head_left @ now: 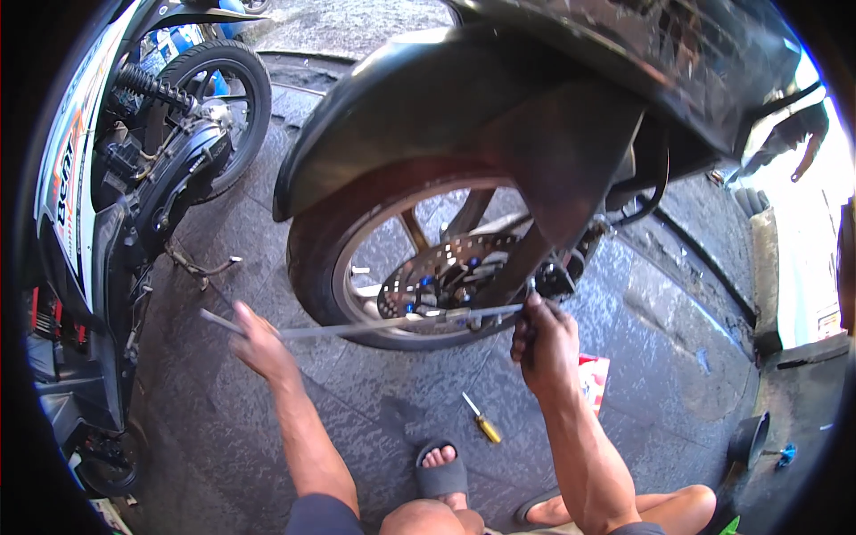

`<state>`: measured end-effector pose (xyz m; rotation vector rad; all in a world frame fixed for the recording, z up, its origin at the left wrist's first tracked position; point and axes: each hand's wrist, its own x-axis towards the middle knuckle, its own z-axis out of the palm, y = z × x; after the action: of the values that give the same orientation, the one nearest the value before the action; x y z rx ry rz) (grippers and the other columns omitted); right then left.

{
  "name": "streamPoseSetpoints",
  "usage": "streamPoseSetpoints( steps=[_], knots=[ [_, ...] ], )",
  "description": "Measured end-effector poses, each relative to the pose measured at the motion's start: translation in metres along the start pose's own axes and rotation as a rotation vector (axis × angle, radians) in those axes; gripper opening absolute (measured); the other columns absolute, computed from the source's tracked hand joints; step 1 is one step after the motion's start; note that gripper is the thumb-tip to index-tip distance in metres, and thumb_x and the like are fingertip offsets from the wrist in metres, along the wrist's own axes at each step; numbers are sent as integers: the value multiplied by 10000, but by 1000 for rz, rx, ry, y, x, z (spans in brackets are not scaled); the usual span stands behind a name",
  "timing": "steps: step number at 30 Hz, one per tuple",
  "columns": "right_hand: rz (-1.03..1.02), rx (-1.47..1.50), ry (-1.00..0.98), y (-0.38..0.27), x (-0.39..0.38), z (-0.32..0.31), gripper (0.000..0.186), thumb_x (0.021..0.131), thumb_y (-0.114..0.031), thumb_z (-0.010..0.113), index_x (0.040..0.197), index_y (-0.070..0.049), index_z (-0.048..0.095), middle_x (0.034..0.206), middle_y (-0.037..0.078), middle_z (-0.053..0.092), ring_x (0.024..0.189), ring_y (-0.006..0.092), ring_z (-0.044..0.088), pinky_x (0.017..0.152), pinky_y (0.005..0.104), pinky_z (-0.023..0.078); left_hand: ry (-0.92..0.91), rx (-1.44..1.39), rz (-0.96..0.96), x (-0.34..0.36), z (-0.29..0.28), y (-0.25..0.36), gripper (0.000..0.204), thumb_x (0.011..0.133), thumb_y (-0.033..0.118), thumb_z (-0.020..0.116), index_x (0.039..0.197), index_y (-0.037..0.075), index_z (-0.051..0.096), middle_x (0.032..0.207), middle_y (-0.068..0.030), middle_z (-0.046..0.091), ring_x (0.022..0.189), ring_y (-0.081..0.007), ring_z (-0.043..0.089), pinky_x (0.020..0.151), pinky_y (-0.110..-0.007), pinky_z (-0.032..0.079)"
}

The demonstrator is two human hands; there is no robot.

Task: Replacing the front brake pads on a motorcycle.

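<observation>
A motorcycle's front wheel (308, 276) stands in front of me under a dark fender (401, 116), with a drilled brake disc (410, 290) on its near side. Across the lower part of the wheel runs a long thin metal bar (374, 327). My left hand (260, 346) is closed around the bar near its left end, slightly blurred. At the other end, my right hand (548, 343) has its fingers curled around the bar beside the fork bottom and a black brake caliper (555, 281). My fingers hide how the bar meets the wheel's hub area.
A yellow-handled screwdriver (486, 428) lies on the dark tiled floor (357, 419). Beyond my right wrist is a red and white packet (592, 379). Another motorcycle (134, 178) stands at the left. A dark bowl-like container (749, 439) sits at the right. My sandalled foot (442, 477) is below.
</observation>
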<state>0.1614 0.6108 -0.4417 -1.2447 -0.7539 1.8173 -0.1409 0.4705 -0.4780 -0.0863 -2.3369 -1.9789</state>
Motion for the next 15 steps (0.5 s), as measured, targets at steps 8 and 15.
streamPoseSetpoints(
  steps=[8,15],
  knots=[
    [-137,-342,43,5,-5,8,283,998,-212,529,897,43,602,607,45,549,446,114,521,392,249,420,-64,-297,-564,-95,-19,-166,456,986,405,521,644,127,407,583,20,348,487,-101,350,444,-277,267],
    [-51,-178,121,47,-19,-24,309,985,-220,519,845,46,590,580,67,549,407,145,514,369,274,412,58,-163,-175,-49,-36,-106,460,1005,360,489,635,102,398,573,-4,380,503,-117,389,471,-283,293]
  ],
)
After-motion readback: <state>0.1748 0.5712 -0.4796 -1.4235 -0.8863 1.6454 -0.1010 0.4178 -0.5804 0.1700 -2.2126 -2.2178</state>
